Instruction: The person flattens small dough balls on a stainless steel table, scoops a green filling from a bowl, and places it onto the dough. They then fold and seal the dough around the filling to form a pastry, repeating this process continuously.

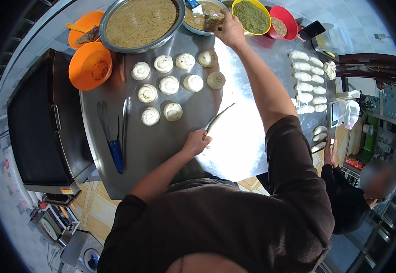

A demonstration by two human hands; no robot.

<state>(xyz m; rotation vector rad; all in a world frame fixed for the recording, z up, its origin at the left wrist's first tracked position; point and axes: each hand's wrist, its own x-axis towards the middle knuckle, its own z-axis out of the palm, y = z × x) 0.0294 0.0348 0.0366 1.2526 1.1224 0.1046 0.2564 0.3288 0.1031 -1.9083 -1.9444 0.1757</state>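
My left hand point(197, 143) is closed on the near end of a pale strip of dough point(215, 122), which slants away across the steel table; glare washes out part of its outline. Stretched far forward, my right hand point(229, 31) has its fingers bent together at the rim of a metal bowl of brownish liquid point(195, 22). What those fingers hold, if anything, I cannot make out. A blue-handled brush point(194, 5) rests in that bowl. Several round coiled dough pieces point(168, 85) sit in rows left of the strip.
A large basin of brown paste point(139, 22), orange bowls point(90, 66), a yellow bowl of green bits point(251, 17) and a red bowl point(283, 22) line the back. Blue-handled tongs point(115, 154) lie left. Oval dough pieces point(304, 86) and a co-worker point(350, 195) are at right.
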